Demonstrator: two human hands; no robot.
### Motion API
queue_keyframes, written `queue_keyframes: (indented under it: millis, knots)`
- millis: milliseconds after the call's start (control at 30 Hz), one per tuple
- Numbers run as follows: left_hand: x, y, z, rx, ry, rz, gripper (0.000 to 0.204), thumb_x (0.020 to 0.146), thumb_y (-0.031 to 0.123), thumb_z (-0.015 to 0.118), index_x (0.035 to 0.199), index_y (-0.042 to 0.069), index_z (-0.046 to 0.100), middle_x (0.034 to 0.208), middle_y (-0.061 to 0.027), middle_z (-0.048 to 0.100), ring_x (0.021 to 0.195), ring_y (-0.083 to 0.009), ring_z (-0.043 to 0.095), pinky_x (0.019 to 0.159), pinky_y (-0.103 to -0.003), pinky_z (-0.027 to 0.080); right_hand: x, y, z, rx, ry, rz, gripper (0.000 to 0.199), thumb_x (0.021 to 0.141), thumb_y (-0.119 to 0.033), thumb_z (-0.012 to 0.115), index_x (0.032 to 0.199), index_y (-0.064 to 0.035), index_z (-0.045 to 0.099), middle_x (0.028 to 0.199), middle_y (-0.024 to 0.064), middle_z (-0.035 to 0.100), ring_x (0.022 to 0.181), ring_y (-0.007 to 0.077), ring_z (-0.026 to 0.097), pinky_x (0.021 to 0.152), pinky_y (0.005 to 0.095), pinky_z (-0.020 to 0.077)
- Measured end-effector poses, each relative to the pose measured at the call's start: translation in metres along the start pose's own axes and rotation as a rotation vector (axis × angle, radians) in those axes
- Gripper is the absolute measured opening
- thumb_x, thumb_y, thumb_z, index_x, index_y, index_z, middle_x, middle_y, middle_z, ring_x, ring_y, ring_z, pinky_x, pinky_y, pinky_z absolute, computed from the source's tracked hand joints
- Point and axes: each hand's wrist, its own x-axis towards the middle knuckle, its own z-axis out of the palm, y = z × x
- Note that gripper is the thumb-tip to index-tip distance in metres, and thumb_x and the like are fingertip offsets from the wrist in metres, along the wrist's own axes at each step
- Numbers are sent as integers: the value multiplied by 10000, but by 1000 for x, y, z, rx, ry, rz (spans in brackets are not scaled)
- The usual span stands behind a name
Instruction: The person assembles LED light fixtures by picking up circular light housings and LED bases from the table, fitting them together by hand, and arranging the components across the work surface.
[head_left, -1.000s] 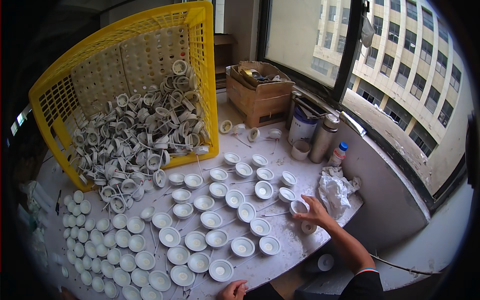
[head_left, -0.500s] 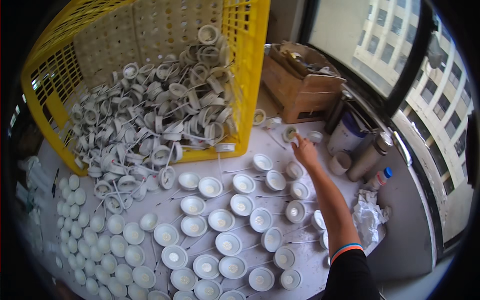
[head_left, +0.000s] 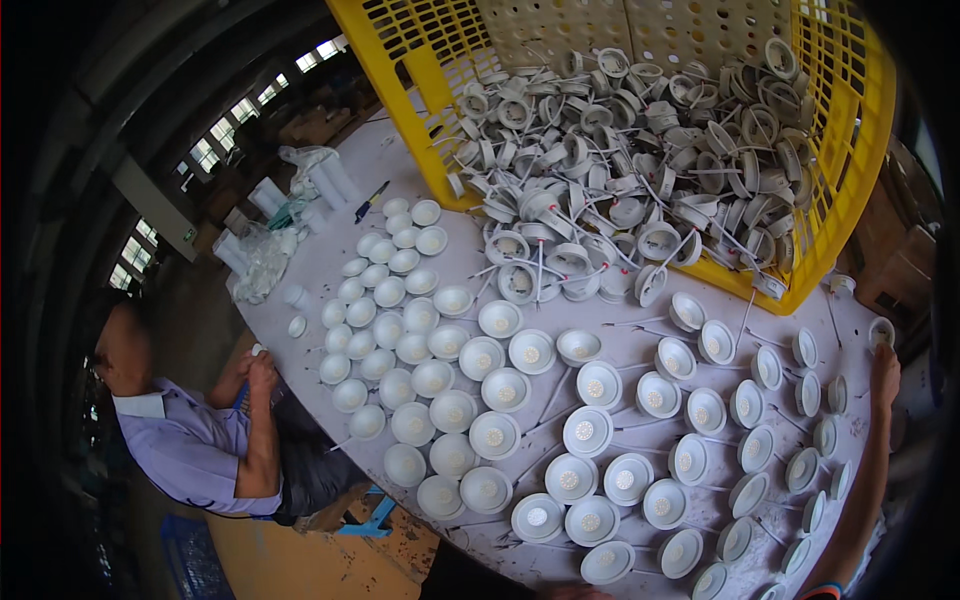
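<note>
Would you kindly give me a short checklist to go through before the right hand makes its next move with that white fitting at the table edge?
1. Right hand at the far-right fitting: ok, fingertips at it.
2. Grip closed on it: cannot tell.
3. Left hand in view: not ok.
4. Rows of fittings face up on the table: ok.
5. Yellow crate stocked: ok, heaped and tipped toward the table.
6. Seated co-worker apart from the right hand: ok, at the opposite side.

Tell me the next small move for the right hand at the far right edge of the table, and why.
Probably lift the small white round lamp housing at the right hand fingertips and set it beside the white housings already laid out in rows, since it sits alone past the row's end.
</note>
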Motion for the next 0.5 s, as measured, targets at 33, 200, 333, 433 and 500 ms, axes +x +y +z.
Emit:
queue_keyframes:
  millis: [33,200,333,433,500]
  knots:
    - [1,-4,1,-20,-71,-9,304,891,203,606,1129,36,518,996,-140,633,843,-272,641,713,-375,514,-1,2,-15,288,-92,115,283,951,-234,514,1109,-29,627,941,180,670,839,278,659,757,391,508]
    - [19,2,-21,-160,-125,31,351,899,204,601,1176,24,481,1016,-146,626,867,-267,639,733,-359,513,-67,-42,-135,911,80,0,285,987,-196,517,1217,-63,618,992,56,663,815,101,593,640,263,442]
    - [55,53,-74,-489,89,127,81,840,67,651,912,31,656,798,-109,650,677,-254,645,591,-340,519,-179,-104,-273,1031,-57,-11,310,977,-221,529,1189,-11,612,960,64,661,820,94,607,570,205,385]
    - [80,89,-113,-569,295,150,224,846,75,655,1048,-10,612,987,-124,644,801,-230,647,637,-307,519,-264,-159,-358,1241,-402,5,316,954,-227,571,1128,35,603,895,89,649,714,124,622,497,217,408]
    - [87,101,-131,-374,461,110,275,916,143,605,1134,-17,554,954,-105,628,759,-151,615,608,-249,491,-306,-192,-404,1190,-588,-121,197,913,-59,582,1077,25,652,1003,136,683,785,192,644,635,276,485]
